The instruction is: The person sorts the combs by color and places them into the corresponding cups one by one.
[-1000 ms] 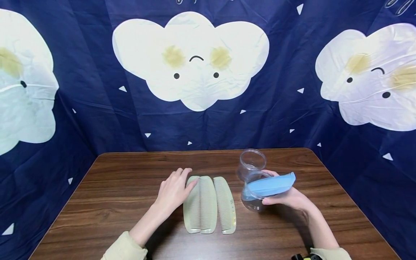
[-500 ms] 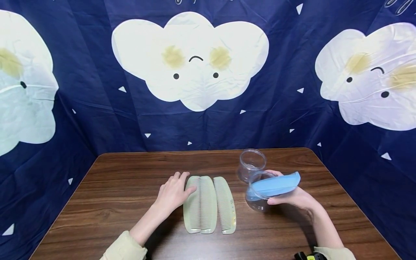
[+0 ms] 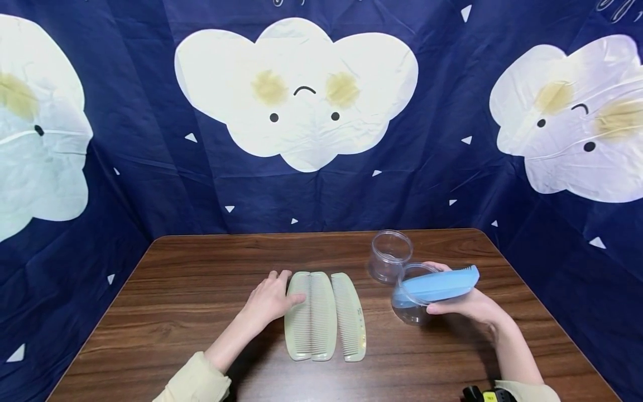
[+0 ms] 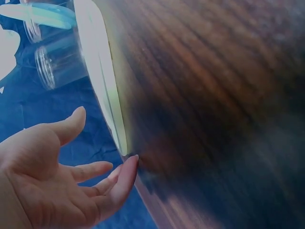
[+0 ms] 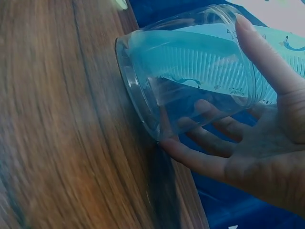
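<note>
My right hand (image 3: pixel 469 306) grips a clear plastic jar (image 3: pixel 413 317) by its side, with the thumb near the rim. Inside that jar a blue comb (image 3: pixel 442 283) leans to the right, its end sticking out past the mouth. In the right wrist view the jar (image 5: pixel 209 107) has its base on the table and the comb's teeth (image 5: pixel 190 62) show through the wall. My left hand (image 3: pixel 268 298) is beside the leftmost of three pale green combs (image 3: pixel 297 329), its thumb above that comb's edge. In the left wrist view its fingers (image 4: pixel 126 179) are loosely bent and hold nothing.
A second clear jar (image 3: pixel 385 271) stands behind the gripped one, near the table's back edge. The other green combs lie flat at the middle, one (image 3: pixel 324 321) against the leftmost, another (image 3: pixel 350 324) slightly apart. A blue cloud-patterned cloth (image 3: pixel 321 195) hangs behind the wooden table (image 3: pixel 201 268).
My right hand has shifted the jar and its blue comb to the right, away from the green combs. My left hand has drawn slightly back toward me, its thumb moving down along the comb.
</note>
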`<state>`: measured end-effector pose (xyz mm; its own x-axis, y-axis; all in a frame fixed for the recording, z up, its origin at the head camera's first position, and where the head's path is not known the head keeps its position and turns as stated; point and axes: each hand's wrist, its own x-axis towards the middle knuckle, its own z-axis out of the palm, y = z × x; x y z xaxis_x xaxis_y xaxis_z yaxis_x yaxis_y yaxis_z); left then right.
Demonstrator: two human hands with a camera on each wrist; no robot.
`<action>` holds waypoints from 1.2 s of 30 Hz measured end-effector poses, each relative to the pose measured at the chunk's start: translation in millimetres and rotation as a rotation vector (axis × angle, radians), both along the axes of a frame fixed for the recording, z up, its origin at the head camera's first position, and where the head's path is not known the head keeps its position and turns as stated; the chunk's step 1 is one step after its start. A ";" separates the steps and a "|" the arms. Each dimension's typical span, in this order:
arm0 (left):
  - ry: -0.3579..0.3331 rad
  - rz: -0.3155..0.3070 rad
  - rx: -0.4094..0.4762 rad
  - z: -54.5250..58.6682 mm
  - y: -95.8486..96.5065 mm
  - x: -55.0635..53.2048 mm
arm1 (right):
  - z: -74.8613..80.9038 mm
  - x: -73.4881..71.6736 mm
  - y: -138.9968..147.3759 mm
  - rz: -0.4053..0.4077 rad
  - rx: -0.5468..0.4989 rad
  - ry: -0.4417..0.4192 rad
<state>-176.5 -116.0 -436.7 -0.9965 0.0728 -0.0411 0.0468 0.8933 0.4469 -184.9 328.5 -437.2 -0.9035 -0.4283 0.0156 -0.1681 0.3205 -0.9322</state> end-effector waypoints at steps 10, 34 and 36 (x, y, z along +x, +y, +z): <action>-0.031 0.003 -0.032 -2.8 6.9 -5.0 | -2.0 -1.7 12.9 -0.019 0.004 0.004; -0.019 -0.016 -0.089 -2.4 23.7 -3.1 | -1.5 -3.5 18.9 -0.164 0.009 -0.036; -0.011 -0.017 -0.084 -3.0 23.0 -3.3 | -1.3 -4.1 19.2 -0.175 0.008 -0.035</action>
